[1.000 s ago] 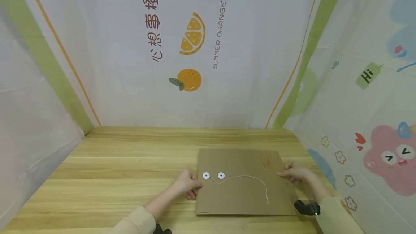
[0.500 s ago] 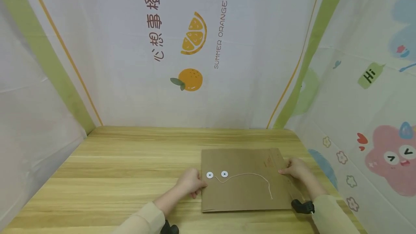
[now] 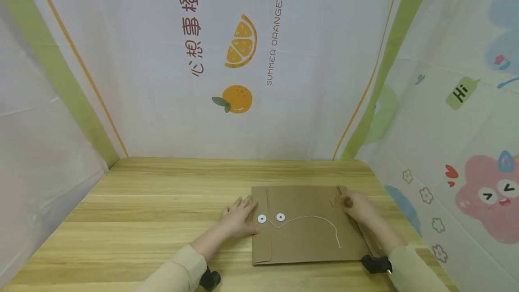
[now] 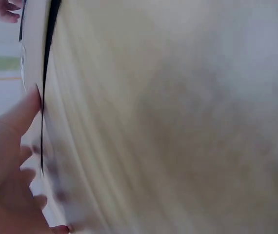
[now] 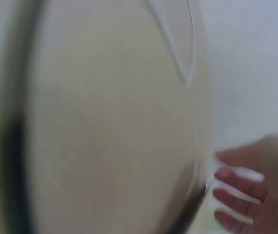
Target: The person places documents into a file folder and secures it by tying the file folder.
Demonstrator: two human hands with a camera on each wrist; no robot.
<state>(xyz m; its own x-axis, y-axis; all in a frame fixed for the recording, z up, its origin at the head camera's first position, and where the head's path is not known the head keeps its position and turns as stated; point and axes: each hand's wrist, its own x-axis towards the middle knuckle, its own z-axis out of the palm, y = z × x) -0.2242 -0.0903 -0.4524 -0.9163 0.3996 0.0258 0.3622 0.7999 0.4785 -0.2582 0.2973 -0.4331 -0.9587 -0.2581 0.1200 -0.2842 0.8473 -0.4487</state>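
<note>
A brown kraft document envelope (image 3: 304,242) lies flat on the wooden table, flap side up. Two white button discs (image 3: 280,217) sit near its left end, and a thin pale string (image 3: 320,218) trails loosely across it to the right. My left hand (image 3: 237,221) rests at the left edge with its fingers spread and extended, the thumb tip at the envelope's border. At the far right corner is my right hand (image 3: 358,208), its fingers loosely bent. The right wrist view shows those fingers (image 5: 236,200) slightly apart from the envelope's edge, blurred.
The wooden table (image 3: 162,202) extends left of the envelope and behind it. A white printed cloth (image 3: 304,125) hangs at the back, and another cloth (image 3: 430,148) stands close on the right. Black wrist devices (image 3: 376,265) sit at both cuffs.
The envelope shifted slightly right and away, then stayed. My left fingers let go of its edge and spread out; my right hand released the right edge and moved toward the far corner.
</note>
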